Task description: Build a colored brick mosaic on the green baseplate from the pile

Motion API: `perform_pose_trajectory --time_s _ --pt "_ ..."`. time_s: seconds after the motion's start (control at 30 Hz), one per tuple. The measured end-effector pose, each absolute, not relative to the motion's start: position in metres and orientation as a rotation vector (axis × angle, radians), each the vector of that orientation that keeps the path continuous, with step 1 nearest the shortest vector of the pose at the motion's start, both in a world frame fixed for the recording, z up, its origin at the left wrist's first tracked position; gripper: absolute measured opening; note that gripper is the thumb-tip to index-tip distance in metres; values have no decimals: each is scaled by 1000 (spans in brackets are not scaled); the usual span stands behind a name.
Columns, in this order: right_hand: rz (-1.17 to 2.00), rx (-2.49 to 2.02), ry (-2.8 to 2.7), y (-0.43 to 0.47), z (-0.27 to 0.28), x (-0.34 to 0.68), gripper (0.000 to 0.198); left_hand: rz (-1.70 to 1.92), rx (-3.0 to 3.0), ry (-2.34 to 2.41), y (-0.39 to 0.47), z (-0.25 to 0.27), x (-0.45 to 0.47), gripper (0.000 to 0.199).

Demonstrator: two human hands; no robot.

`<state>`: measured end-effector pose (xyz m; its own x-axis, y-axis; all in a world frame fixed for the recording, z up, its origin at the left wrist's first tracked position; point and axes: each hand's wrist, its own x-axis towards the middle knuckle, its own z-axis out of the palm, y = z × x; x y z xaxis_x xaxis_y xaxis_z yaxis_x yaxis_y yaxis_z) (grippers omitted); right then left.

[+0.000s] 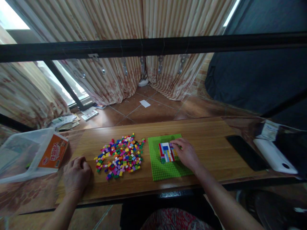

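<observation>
On the bright green baseplate (pixel 157 172) sits a small patch of joined toy bricks (pixel 167 152) in red, white, blue, yellow and other colours. My right hand (pixel 187 153) reaches over its right side, thumb and forefinger pinched at a small purple brick (pixel 171 145) on the patch's upper edge. That hand hides part of the bricks and plate. My left hand (pixel 77 175) rests on the tabletop with its fingers curled in, and nothing shows in it. To its right spreads a loose pile of small multicoloured bricks (pixel 122 156).
A clear plastic tub (pixel 28 172) with an orange label stands at the left end. The wooden board (pixel 211 140) carries the pile and baseplate. A dark flat object (pixel 244 152) and a white device (pixel 274 156) lie at right. A black metal bar (pixel 153 47) crosses beyond the table.
</observation>
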<state>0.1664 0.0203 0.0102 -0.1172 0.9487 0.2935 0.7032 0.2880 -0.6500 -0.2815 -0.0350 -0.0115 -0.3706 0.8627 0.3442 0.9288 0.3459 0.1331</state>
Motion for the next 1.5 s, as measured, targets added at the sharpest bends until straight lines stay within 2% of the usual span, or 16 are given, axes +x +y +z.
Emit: perform_pose_trajectory --time_s 0.23,0.7,1.17,1.33,1.5 --pt "595 -1437 -1807 32 3 167 19 -426 -1627 -2370 -34 -14 -283 41" --pt "900 -1381 -1705 38 -4 171 21 -461 -1608 -2417 -35 -12 -281 37" --pt "921 -1375 -1920 45 12 173 19 -404 -1604 -2401 -37 -11 -279 37" --pt "929 -1343 -1854 44 10 180 32 -423 -1604 -2419 -38 -7 -276 35" --pt "798 -1407 -1707 45 20 180 39 -447 -1594 -2418 -39 -9 -277 34"
